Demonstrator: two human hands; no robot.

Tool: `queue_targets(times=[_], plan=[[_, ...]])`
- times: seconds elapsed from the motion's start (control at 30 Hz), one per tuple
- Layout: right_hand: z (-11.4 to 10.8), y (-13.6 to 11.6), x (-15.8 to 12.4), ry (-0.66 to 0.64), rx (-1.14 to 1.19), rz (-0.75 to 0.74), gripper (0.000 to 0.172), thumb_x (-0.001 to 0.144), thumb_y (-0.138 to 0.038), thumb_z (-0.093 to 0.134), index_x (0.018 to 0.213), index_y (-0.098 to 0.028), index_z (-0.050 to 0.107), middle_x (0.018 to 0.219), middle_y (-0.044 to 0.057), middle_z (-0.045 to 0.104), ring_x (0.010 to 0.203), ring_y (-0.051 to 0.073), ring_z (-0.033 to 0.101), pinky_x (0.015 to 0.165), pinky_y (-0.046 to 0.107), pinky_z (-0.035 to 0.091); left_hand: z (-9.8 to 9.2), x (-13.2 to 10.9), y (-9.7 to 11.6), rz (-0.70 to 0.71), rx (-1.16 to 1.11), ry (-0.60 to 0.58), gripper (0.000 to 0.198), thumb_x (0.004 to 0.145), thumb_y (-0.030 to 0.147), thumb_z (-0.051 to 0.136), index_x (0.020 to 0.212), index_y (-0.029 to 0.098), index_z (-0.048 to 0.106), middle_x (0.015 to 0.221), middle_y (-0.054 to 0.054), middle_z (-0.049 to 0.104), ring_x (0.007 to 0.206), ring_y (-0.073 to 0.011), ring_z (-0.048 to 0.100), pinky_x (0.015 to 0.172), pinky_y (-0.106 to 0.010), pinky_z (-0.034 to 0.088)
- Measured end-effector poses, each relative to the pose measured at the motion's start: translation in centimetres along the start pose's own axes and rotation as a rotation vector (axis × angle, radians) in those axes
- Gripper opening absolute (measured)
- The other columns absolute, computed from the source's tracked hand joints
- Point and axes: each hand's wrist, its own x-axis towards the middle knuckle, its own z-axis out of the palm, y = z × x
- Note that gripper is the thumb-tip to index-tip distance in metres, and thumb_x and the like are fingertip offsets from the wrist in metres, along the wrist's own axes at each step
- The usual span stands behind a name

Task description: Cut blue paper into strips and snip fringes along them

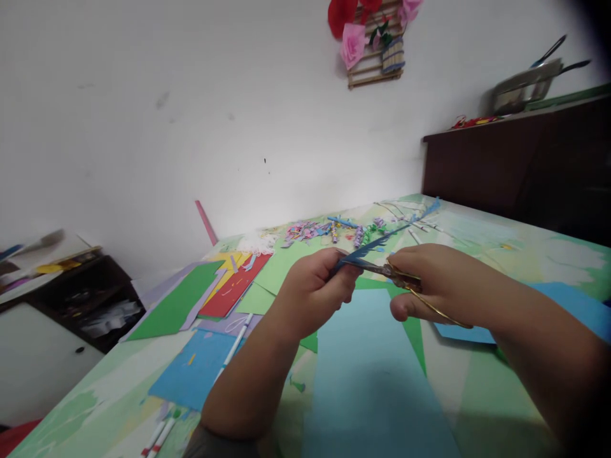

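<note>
Pinched in my left hand (pixel 317 286) is a narrow blue paper strip (pixel 377 248) with a fringed edge. It slants up and away to the right. My right hand (pixel 434 277) grips a pair of scissors (pixel 403 278) by the gold-coloured handles. The blades point left and meet the strip close to my left fingers; whether they are fully closed is hard to make out. Below both hands lies a light blue paper sheet (pixel 372 369), over a green sheet (pixel 414 337).
Left lie a green sheet (pixel 179 299), a red sheet (pixel 236 286) and a blue sheet (pixel 188 369) with a white pen (pixel 233 346). Paper scraps (pixel 310 232) and curled strips (pixel 360 236) are heaped near the wall. A dark cabinet (pixel 515 152) stands right.
</note>
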Motion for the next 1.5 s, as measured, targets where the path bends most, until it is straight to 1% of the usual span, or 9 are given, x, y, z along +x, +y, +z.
queue_targets(times=[0.2, 0.37, 0.57, 0.7, 0.83, 0.93, 1.07, 1.17, 1.5], plan=[[0.3, -0.1, 0.2, 0.012, -0.032, -0.009, 0.049, 0.074, -0.066, 0.033, 0.061, -0.019, 0.042, 0.056, 0.001, 0.047, 0.049, 0.012, 0.040, 0.047, 0.024, 0.023, 0.1, -0.1, -0.1, 0.024, -0.013, 0.019, 0.019, 0.079, 0.022, 0.047, 0.061, 0.015, 0.049, 0.044, 0.007, 0.045, 0.037, -0.0028, 0.039, 0.039, -0.015, 0.032], [0.3, -0.4, 0.3, 0.061, -0.079, 0.035, 0.054, 0.072, -0.070, 0.030, 0.056, -0.019, 0.040, 0.053, 0.001, 0.046, 0.047, 0.012, 0.037, 0.046, 0.024, 0.021, 0.1, 0.1, -0.5, -0.051, -0.226, -0.008, 0.016, 0.078, 0.023, 0.050, 0.064, 0.015, 0.050, 0.041, 0.008, 0.043, 0.033, -0.0019, 0.036, 0.034, -0.013, 0.028], [0.2, -0.2, 0.3, 0.139, -0.133, -0.002, 0.058, 0.067, -0.074, 0.029, 0.053, -0.020, 0.043, 0.049, 0.002, 0.046, 0.045, 0.013, 0.037, 0.044, 0.024, 0.020, -0.4, 0.5, -0.7, -0.178, -0.591, -0.239, 0.016, 0.071, 0.028, 0.058, 0.065, 0.013, 0.053, 0.037, 0.007, 0.038, 0.029, -0.0019, 0.031, 0.029, -0.013, 0.022], [0.2, -0.2, 0.3, 0.166, -0.123, -0.035, 0.058, 0.066, -0.075, 0.031, 0.051, -0.020, 0.042, 0.046, 0.001, 0.045, 0.042, 0.011, 0.035, 0.042, 0.023, 0.019, -0.8, 0.6, -0.9, -0.262, -0.730, -0.364, 0.017, 0.067, 0.026, 0.062, 0.065, 0.011, 0.054, 0.035, 0.008, 0.034, 0.028, -0.0012, 0.027, 0.028, -0.012, 0.020], [0.3, -0.1, 0.2, 0.202, -0.106, -0.043, 0.059, 0.063, -0.076, 0.034, 0.050, -0.019, 0.041, 0.048, 0.001, 0.046, 0.044, 0.011, 0.036, 0.043, 0.023, 0.020, -0.9, 0.8, -1.3, -0.254, -0.792, -0.451, 0.015, 0.067, 0.024, 0.061, 0.064, 0.011, 0.055, 0.035, 0.007, 0.035, 0.028, -0.0016, 0.027, 0.028, -0.012, 0.020], [0.4, 0.1, 0.2, 0.179, -0.084, -0.042, 0.057, 0.062, -0.075, 0.037, 0.053, -0.019, 0.041, 0.049, 0.000, 0.045, 0.045, 0.011, 0.037, 0.044, 0.023, 0.021, -0.9, 0.7, -1.1, -0.216, -0.698, -0.389, 0.017, 0.068, 0.027, 0.061, 0.065, 0.012, 0.053, 0.035, 0.008, 0.035, 0.028, -0.0018, 0.028, 0.028, -0.013, 0.020], [0.3, 0.3, 0.2, 0.106, -0.034, -0.049, 0.051, 0.066, -0.070, 0.041, 0.060, -0.020, 0.041, 0.054, -0.001, 0.045, 0.048, 0.012, 0.037, 0.045, 0.023, 0.021, -0.9, 0.3, -0.1, -0.128, -0.305, -0.156, 0.017, 0.073, 0.025, 0.055, 0.060, 0.014, 0.050, 0.040, 0.007, 0.043, 0.033, -0.0022, 0.036, 0.032, -0.014, 0.027], [0.2, 0.1, 0.3, 0.075, 0.004, -0.050, 0.046, 0.069, -0.065, 0.043, 0.063, -0.020, 0.041, 0.059, 0.000, 0.046, 0.051, 0.012, 0.038, 0.048, 0.023, 0.023, -0.6, 0.0, 0.6, -0.088, -0.071, -0.071, 0.019, 0.075, 0.021, 0.051, 0.057, 0.015, 0.048, 0.044, 0.006, 0.047, 0.036, -0.0028, 0.041, 0.037, -0.015, 0.033], [0.4, -0.2, 0.5, 0.123, -0.060, 0.008, 0.042, 0.070, -0.062, 0.045, 0.064, -0.020, 0.040, 0.061, 0.001, 0.046, 0.054, 0.014, 0.040, 0.050, 0.024, 0.025, 0.6, -0.1, 0.4, -0.017, 0.038, 0.036, 0.018, 0.076, 0.017, 0.045, 0.059, 0.015, 0.049, 0.050, 0.004, 0.052, 0.040, -0.0036, 0.049, 0.039, -0.014, 0.037]])
